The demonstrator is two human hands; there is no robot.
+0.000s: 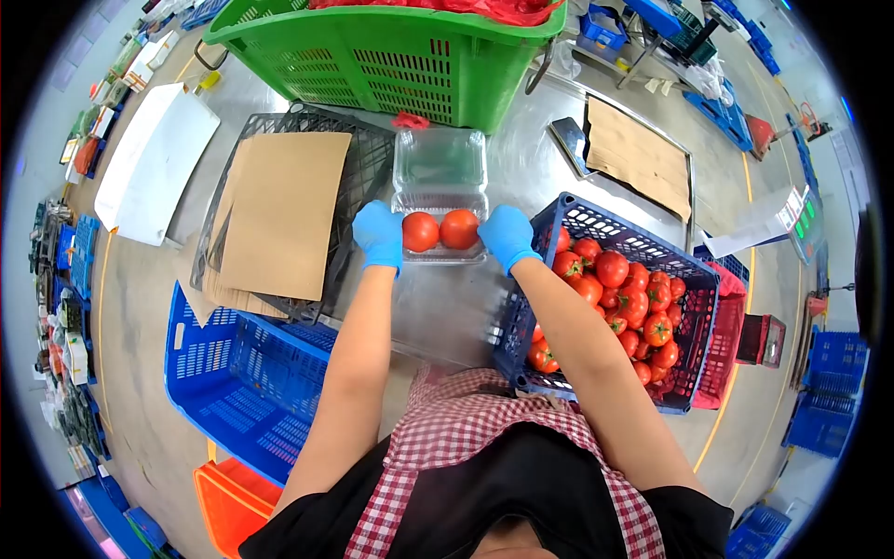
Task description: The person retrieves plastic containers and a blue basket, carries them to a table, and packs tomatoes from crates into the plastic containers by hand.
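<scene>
A clear plastic clamshell box (440,166) lies with its lid folded back on the metal table in front of me. Two red tomatoes sit side by side at its near part, a left tomato (420,232) and a right tomato (459,229). My left hand (379,235), in a blue glove, is closed against the outer side of the left tomato. Gloved the same way, my right hand (507,235) is closed at the right tomato's outer side. Fingertips of both hands are partly hidden. Close to my right forearm stands a dark blue crate (570,212) full of loose tomatoes (633,306).
Brown cardboard sheets (287,214) lie on a black plastic crate (358,140) at left. A large green basket (410,79) holding red bags stands at the back. To the right are a phone (570,144) and a cardboard-covered tray (638,154). A blue crate (251,373) sits lower left.
</scene>
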